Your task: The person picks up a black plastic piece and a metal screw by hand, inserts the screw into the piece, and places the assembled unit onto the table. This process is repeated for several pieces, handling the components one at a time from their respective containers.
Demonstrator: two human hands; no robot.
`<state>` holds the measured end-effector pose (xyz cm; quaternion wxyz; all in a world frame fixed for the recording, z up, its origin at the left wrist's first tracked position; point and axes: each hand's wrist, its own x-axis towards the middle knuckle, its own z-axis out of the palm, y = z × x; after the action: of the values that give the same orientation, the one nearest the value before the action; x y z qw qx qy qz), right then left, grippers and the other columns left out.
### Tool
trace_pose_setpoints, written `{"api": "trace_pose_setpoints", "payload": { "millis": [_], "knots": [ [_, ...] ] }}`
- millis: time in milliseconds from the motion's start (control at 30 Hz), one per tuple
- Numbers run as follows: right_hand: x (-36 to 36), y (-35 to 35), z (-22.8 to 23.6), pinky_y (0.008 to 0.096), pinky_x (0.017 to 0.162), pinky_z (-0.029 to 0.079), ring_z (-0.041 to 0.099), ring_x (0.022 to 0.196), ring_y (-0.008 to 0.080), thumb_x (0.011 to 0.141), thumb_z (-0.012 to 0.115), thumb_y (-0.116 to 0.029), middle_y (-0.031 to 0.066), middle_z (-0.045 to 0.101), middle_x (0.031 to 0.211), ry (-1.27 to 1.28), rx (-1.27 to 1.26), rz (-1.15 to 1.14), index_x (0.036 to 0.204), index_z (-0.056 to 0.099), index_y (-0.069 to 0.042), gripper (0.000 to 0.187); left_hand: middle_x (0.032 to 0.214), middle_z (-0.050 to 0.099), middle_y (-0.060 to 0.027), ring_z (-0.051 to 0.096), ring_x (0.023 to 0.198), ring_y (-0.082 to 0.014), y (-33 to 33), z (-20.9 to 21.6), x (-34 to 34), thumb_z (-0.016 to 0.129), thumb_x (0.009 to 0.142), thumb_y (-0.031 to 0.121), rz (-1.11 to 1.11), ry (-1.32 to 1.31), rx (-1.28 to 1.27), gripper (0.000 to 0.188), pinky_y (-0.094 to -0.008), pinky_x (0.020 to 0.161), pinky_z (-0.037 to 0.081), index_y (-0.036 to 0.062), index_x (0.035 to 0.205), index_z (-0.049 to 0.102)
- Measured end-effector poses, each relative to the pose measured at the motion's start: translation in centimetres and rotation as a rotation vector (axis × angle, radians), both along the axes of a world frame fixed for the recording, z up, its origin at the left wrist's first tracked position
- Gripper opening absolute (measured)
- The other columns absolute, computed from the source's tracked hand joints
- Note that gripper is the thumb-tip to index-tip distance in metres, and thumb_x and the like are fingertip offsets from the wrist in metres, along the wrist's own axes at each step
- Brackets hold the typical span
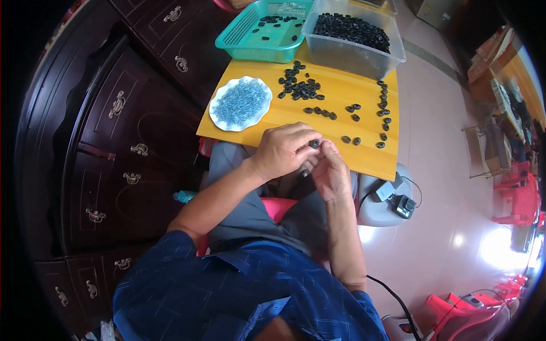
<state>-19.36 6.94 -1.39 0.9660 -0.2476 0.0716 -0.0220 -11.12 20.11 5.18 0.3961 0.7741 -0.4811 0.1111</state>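
Observation:
My left hand (287, 149) pinches a small black ring-like piece (314, 144) between thumb and fingertips, above my lap at the table's near edge. My right hand (333, 175) meets it from the right, palm turned inward, its thumb beside the piece. Next to the right hand's curled fingers shows a second small dark piece (305, 173), partly hidden. Just beyond the left hand, a scalloped white plate (236, 127) bears a heap of thin bluish clear sticks (242, 101). Loose black pieces (304, 90) lie in a pile on the yellow table (364, 156), others in short rows.
A green basket (256, 53) with some black pieces and a clear plastic bin (347, 59) full of them stand at the table's far side. Dark wooden cabinets (119, 148) flank the left. At right, a stool (378, 207) holds small devices and a cable.

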Motion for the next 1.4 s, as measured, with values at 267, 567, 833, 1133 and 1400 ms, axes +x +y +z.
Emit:
{"api": "trace_pose_setpoints", "payload": {
  "millis": [267,567,833,1133,1400],
  "knots": [
    [-0.3,0.0,0.6,0.0338,0.088,0.052,0.067,0.096,0.0180,0.103,0.049,-0.029,0.0097,0.068,0.106,0.025,-0.137,-0.036,0.109,0.059,-0.006,0.026,0.090,0.068,-0.0080,0.068,0.073,-0.0217,0.3,-0.2,0.0,0.078,0.073,0.008,-0.013,-0.010,-0.040,0.030,-0.0319,0.065,0.054,0.0036,0.101,0.069],
    [-0.8,-1.2,0.9,0.0331,0.086,0.053,0.067,0.091,0.0197,0.102,0.051,-0.029,0.0117,0.068,0.110,0.148,-0.185,-0.132,0.114,0.059,-0.007,0.026,0.074,0.054,0.0061,0.046,0.061,-0.0007,4.6,0.2,5.5,0.063,0.091,0.007,0.107,0.655,-0.148,0.024,-0.0184,0.054,0.040,0.0044,0.115,0.065],
    [-0.4,-1.3,1.3,0.0329,0.085,0.052,0.067,0.088,0.0190,0.102,0.052,-0.028,0.0107,0.068,0.106,0.149,-0.180,-0.130,0.112,0.059,-0.006,0.025,0.070,0.053,0.0025,0.043,0.051,-0.0039,9.8,2.7,16.9,0.053,0.089,0.010,0.257,0.899,0.028,0.029,-0.0198,0.044,0.035,-0.0009,0.112,0.066],
    [-0.6,-0.4,1.7,0.0316,0.082,0.051,0.066,0.086,0.0171,0.102,0.055,-0.027,0.0095,0.069,0.103,0.173,-0.294,-0.110,0.111,0.060,-0.007,0.023,0.072,0.056,-0.0014,0.051,0.054,-0.0106,5.3,5.4,29.5,0.053,0.091,0.014,0.476,0.455,0.234,0.031,-0.0279,0.047,0.043,0.0016,0.118,0.064],
    [-0.7,-1.3,1.5,0.0322,0.084,0.052,0.066,0.086,0.0176,0.100,0.057,-0.025,0.0094,0.069,0.103,0.159,-0.265,-0.133,0.110,0.060,-0.006,0.022,0.090,0.070,-0.0059,0.063,0.079,-0.0108,6.2,2.9,29.1,0.064,0.090,0.022,0.354,0.177,0.200,0.031,-0.0277,0.072,0.050,0.0005,0.113,0.068]
  ]
}}
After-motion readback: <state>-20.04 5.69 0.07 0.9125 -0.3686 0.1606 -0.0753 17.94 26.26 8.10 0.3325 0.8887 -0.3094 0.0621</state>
